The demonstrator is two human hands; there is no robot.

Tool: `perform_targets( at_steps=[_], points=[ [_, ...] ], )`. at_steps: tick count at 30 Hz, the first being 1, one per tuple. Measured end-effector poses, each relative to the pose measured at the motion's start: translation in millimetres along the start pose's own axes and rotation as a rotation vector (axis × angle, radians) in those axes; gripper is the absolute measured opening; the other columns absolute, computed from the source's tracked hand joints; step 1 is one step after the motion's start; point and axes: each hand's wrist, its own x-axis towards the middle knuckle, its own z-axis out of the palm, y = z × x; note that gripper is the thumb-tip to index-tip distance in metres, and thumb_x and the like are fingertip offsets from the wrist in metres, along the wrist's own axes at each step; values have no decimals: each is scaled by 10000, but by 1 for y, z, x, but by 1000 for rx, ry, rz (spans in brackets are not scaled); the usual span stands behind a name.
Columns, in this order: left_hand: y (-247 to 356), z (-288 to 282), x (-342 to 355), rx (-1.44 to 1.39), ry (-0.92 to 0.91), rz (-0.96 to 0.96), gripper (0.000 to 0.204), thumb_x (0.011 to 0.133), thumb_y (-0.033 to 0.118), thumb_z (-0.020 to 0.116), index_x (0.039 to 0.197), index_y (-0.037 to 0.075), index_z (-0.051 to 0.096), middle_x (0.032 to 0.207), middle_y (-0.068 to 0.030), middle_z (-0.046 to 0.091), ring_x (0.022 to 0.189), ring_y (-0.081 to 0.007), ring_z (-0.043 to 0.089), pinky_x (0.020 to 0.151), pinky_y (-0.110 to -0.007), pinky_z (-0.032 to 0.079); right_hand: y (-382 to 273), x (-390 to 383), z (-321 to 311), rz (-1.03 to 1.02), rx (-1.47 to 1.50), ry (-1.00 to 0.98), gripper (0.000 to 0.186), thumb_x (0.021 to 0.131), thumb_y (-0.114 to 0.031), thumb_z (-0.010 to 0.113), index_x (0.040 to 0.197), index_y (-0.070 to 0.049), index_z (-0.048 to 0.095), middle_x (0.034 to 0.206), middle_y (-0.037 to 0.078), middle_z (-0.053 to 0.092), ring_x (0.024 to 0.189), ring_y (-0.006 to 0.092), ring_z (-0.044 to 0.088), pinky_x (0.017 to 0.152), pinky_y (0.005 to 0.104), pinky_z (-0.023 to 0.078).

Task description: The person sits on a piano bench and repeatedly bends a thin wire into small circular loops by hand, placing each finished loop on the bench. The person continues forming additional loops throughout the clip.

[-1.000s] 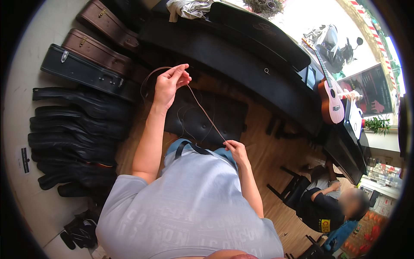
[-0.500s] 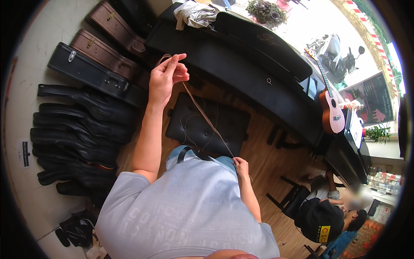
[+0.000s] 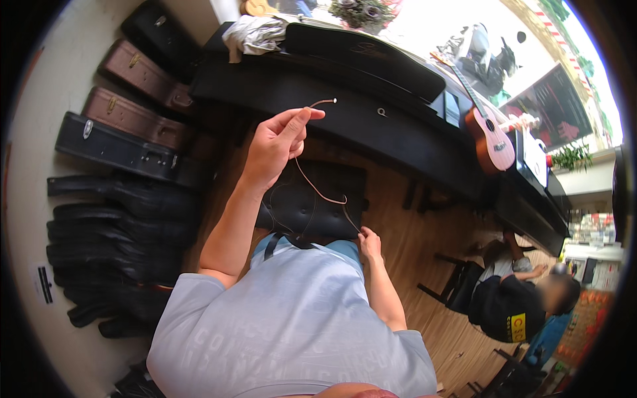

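Raised over the bench, my left hand point(image 3: 280, 142) pinches a thin brown cord point(image 3: 313, 187) between thumb and fingertips. A short end with a pale tip point(image 3: 335, 101) sticks out beyond those fingers. From there the cord sags in a loose curve, bends, and runs down to my right hand point(image 3: 371, 245). That hand is low, beside my right thigh, with its fingers closed on the cord's other part. Beneath the cord stands a black padded bench point(image 3: 332, 222). Faint thin loops point(image 3: 273, 199) show over the bench; what they are I cannot make out.
A long black piano point(image 3: 298, 86) stands ahead, with a crumpled cloth point(image 3: 255, 34), a small ring-shaped item point(image 3: 382, 112) and a ukulele point(image 3: 490, 140) on it. Instrument cases point(image 3: 119, 149) line the left wall. A seated person point(image 3: 507, 308) is at the right.
The cord was stretched nearly straight; now it hangs slack and curved. Its free end has moved from left of my left hand to beyond the fingertips. The whole view has shifted.
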Motion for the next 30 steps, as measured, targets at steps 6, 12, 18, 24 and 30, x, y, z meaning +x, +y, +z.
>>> perform_targets(
  at_steps=[6, 12, 18, 24, 30],
  points=[
    [-37, 42, 4, 113, -130, -105, 309, 1056, 235, 559, 1172, -19, 691, 625, 92, 360, 546, -19, 277, 490, -213, 236, -84, 6, -84, -174, 258, 128, 489, 872, -119, 746, 1325, 1, 605, 1276, 188, 661, 1204, 268, 634, 1034, 362, 491],
    [-66, 73, 6, 194, -320, -164, 274, 1043, 242, 587, 1117, 21, 732, 631, 90, 432, 552, -2, 314, 483, -211, 233, -217, -25, -188, -356, 941, 356, 243, 1007, -119, 622, 1202, 14, 681, 1031, 106, 731, 956, 147, 695, 866, 259, 545],
    [-85, 102, -14, 374, -537, -145, 271, 1030, 234, 602, 1079, 5, 738, 925, -15, 719, 737, -38, 568, 658, -193, 451, -248, -56, -236, -344, 886, 267, 239, 1009, -195, 640, 1079, 20, 717, 872, 49, 717, 759, 76, 633, 702, 220, 525],
    [-83, 112, -18, 470, -592, -50, 173, 958, 173, 698, 1035, 28, 753, 830, -30, 692, 671, -81, 526, 602, -245, 436, -230, -75, -252, -254, 1003, 150, 225, 1003, -194, 648, 949, 9, 726, 764, 26, 683, 674, 68, 596, 620, 216, 494],
    [-80, 113, -13, 464, -584, 118, 134, 921, 135, 737, 1023, 54, 770, 770, -9, 642, 643, -60, 496, 565, -233, 396, -214, -87, -262, -303, 1159, -280, 254, 1052, -182, 544, 1102, 27, 680, 744, 54, 664, 683, 118, 631, 665, 260, 523]
  ],
)
